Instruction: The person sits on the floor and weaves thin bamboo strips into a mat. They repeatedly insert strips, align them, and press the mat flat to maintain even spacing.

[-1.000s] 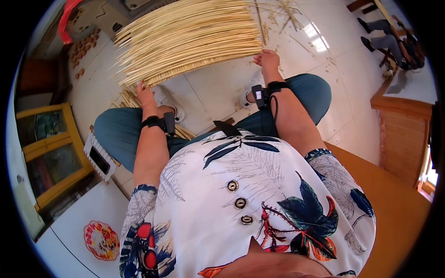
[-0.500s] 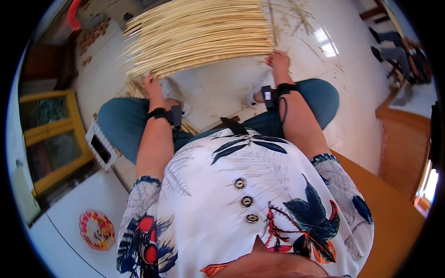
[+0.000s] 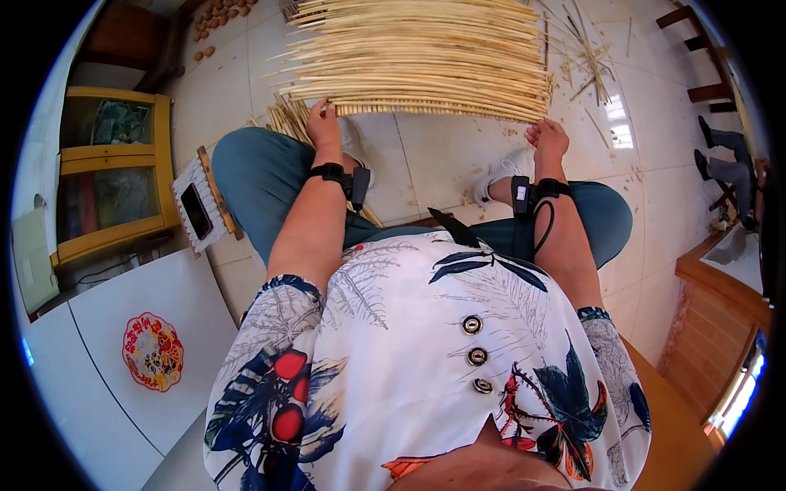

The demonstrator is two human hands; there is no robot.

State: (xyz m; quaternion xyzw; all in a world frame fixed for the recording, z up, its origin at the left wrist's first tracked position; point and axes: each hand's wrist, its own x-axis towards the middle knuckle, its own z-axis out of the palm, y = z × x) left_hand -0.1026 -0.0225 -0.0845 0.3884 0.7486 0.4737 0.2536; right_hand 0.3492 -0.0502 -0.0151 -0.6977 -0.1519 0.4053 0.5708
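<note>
On the tiled floor [image 3: 442, 164], the bamboo-stick mat [image 3: 417, 61] is gripped by left hand [image 3: 322, 123] and right hand [image 3: 547, 139], fingers closed on its near edge; evening the sticks likely follows.

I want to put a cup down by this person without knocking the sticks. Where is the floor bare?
The tiled floor is bare between the two knees, below the near edge of the stick mat, between the left hand and right hand. It is crowded right of the mat, where loose sticks lie scattered.
</note>
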